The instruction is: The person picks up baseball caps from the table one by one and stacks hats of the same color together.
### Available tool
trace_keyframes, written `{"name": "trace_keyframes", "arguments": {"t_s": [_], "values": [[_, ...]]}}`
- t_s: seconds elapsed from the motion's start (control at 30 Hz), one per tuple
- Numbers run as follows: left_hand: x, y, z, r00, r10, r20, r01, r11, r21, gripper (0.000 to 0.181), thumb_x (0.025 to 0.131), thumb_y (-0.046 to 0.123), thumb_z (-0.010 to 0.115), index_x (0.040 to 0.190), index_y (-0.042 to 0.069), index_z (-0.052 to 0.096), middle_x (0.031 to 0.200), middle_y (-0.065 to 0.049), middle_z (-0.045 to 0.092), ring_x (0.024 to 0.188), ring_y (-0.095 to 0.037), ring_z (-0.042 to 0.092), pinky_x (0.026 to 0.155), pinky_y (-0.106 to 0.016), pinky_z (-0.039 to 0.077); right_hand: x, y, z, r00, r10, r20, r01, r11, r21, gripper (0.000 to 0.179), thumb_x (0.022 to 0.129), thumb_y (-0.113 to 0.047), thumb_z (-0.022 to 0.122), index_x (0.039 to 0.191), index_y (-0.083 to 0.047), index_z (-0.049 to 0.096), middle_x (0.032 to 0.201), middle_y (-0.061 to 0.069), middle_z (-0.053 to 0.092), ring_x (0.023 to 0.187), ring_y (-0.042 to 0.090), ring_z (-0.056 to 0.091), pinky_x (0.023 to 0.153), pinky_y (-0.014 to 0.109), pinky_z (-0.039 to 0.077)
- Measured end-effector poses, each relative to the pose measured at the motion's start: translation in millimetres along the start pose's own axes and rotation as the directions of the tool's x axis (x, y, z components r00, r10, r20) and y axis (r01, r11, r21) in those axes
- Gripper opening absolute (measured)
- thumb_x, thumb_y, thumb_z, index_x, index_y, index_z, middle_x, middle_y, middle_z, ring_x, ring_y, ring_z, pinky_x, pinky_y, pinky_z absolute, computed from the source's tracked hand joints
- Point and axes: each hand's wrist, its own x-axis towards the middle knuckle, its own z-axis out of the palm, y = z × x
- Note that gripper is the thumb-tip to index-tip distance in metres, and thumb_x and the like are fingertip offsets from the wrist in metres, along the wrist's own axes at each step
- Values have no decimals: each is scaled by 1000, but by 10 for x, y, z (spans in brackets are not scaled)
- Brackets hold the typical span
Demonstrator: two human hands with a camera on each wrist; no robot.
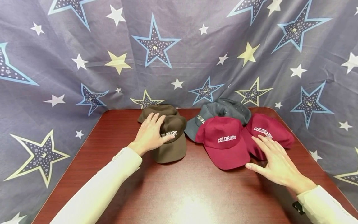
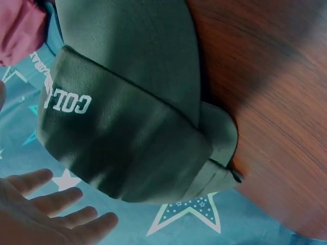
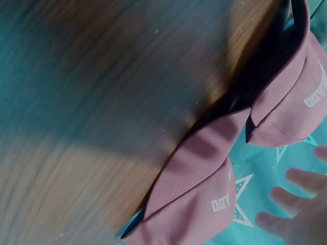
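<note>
Released on both sides: our right hand (image 1: pixel 278 165) and left hand (image 1: pixel 150 133) grasp nothing, fingers loosely extended. Nearest to us, the right hand hovers by the right red cap (image 1: pixel 275 130); the right wrist view shows a gap between fingers and cloth. Just beside it, the front red cap (image 1: pixel 223 132) sits on the table (image 1: pixel 156 189), brim toward us. Slightly farther, the left hand hovers over the front brown cap (image 1: pixel 174 147), with the rear brown cap (image 1: pixel 158 109) behind. Farther back, partly behind the front red cap, lies the blue cap (image 1: pixel 226 110), close to the backdrop (image 1: pixel 173 76).

Handling, our estimate: light, not fragile, little slip; crown soft, brim stiffer. We favour pinching the brim, thumb above, fingers beneath; squeezing a crown probably dents it. Overlapping neighbours may drag along.
</note>
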Motion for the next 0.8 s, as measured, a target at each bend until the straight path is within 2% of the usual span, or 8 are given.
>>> {"name": "trace_keyframes", "arguments": {"t_s": [0.23, 0.5, 0.6, 0.8], "values": [[61, 34, 85, 999, -27, 33, 27, 1000, 8, 91, 84, 64, 73, 152, 8, 47, 152, -23, 45, 144, -45, 35, 116, -66, 29, 1, -47, 20, 1000, 4, -4, -4, 1000, 18, 101, 72, -55, 87, 156, -18, 45, 153, 17, 47, 143, 42, 37, 122, 52, 22], [73, 76, 155, 998, -58, 10, 58, 997, 45, 69, 90, 54, 73, 142, 11, 59, 142, -16, 56, 138, -41, 44, 110, -72, 30, 7, -83, 41, 1000, 2, -2, -2, 1000, 27, 101, 73, -55, 87, 156, -18, 44, 154, 18, 46, 144, 41, 35, 124, 48, 18], [67, 85, 171, 996, -94, 10, 94, 995, 39, 61, 92, 49, 72, 139, 12, 61, 140, -13, 60, 138, -38, 46, 110, -75, 28, 11, -92, 54, 1000, 0, 3, 0, 1000, 27, 101, 73, -56, 87, 156, -18, 44, 155, 17, 46, 145, 41, 35, 125, 47, 18], [53, 85, 204, 992, -129, 0, 129, 992, 15, 50, 95, 42, 70, 135, 12, 64, 138, -11, 64, 136, -35, 49, 107, -74, 34, 13, -99, 73, 1000, -1, 5, 1, 1000, 28, 101, 73, -56, 86, 157, -18, 43, 155, 16, 46, 145, 41, 35, 126, 45, 15]]}}
